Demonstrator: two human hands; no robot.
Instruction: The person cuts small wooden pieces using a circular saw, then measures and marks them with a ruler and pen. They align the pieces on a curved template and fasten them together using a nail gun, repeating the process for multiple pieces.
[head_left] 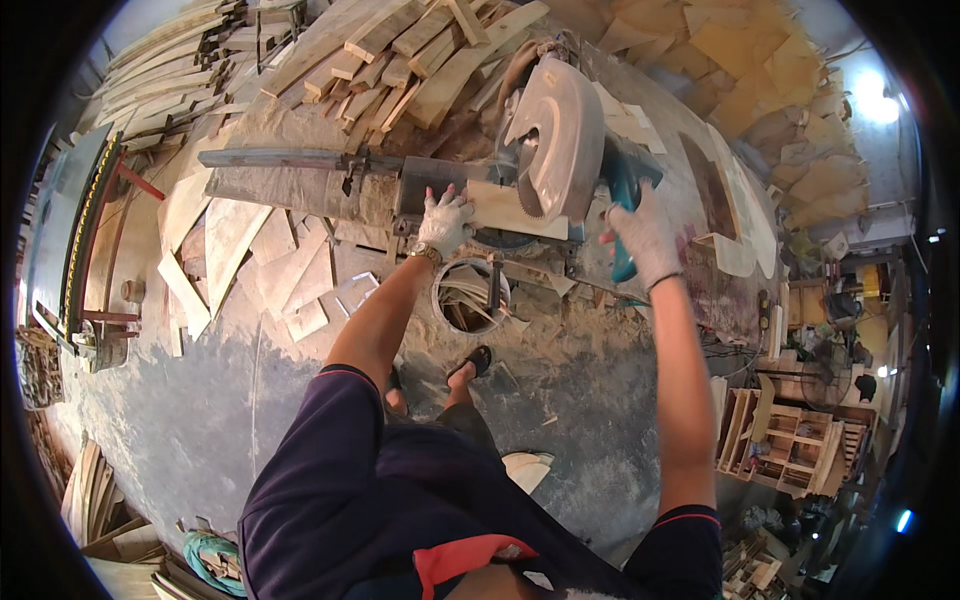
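A miter saw with a large metal guard and round toothed blade stands in front of me. A pale wooden board lies across its base under the blade, against the fence. My left hand, in a whitish glove with bare fingertips, rests at the board's left end, fingers spread; I cannot tell how much of the board its palm covers. My right hand, also gloved, is wrapped round the saw's teal handle to the right of the blade.
Behind the saw are stacked wood strips. Flat offcuts lie to the left on the dusty floor. A round bucket of wood scraps stands just below the saw, near my feet. Wooden frames stand at the right.
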